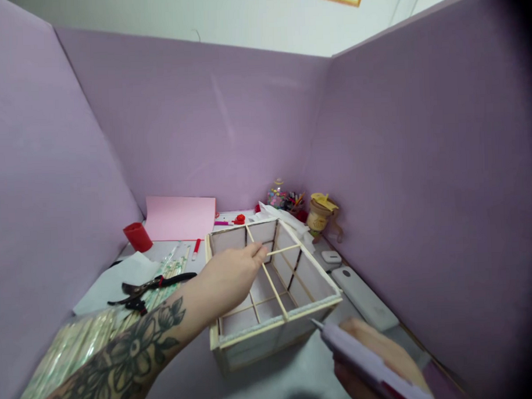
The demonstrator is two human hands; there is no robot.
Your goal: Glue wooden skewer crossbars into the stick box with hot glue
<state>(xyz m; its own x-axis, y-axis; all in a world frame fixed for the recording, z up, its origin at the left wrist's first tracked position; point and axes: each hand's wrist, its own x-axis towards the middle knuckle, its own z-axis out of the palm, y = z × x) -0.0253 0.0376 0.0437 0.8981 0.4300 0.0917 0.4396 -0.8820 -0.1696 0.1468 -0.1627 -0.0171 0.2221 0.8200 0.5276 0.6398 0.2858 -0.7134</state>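
A box-shaped frame (pixel 313 305) of pale wooden sticks with whitish side panels stands on the table before me. Thin sticks cross over its open top. My left hand (pixel 238 276) reaches over the frame from the left, fingers pinched on a thin wooden stick (pixel 282 249) near the point where the sticks cross. Lower right, my right hand (pixel 376 353) is wrapped round a pale lilac glue gun (pixel 358 350). The gun's metal nozzle points up and left, close to the frame's near right corner but apart from it. My left palm hides part of the top.
Black-handled pruning shears (pixel 151 285) lie on plastic-wrapped sticks (pixel 79 340) at left. Behind are a red cup (pixel 137 236), pink paper (pixel 179 219), a candy jar (pixel 277 194) and a yellow-topped pot (pixel 319 212). A white phone-like slab (pixel 364 298) lies right. Purple panels (pixel 211 126) enclose the table.
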